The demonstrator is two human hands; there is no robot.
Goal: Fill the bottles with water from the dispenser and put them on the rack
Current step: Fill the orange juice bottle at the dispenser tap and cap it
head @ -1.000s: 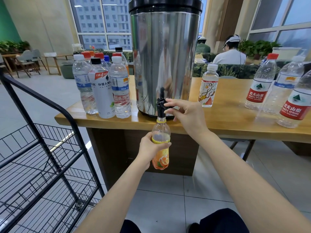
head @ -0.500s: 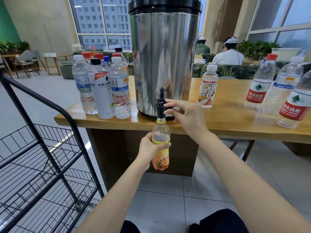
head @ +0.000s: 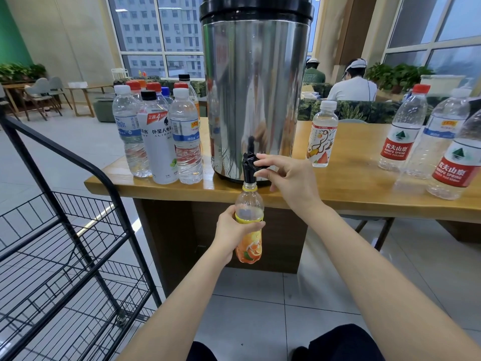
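Filling under the tap

Gripped the orange-label bottle (head: 248, 231) round its shoulder with the left hand (head: 231, 234), upright below the front edge of the table (head: 364, 201), mouth right at the tap (head: 249, 165) of the dispenser (head: 256, 87), likely to catch the flow. Pinched the tap lever with the right hand (head: 286, 178), just above the bottle, rack (head: 65, 230) at the left.

Our left hand (head: 230, 234) holds a small clear plastic bottle with an orange label (head: 249, 204) under the black tap (head: 248, 165) of the big shiny metal water dispenser (head: 256, 87). Our right hand (head: 289, 178) pinches the tap. A black wire rack (head: 65, 230) stands to our left.
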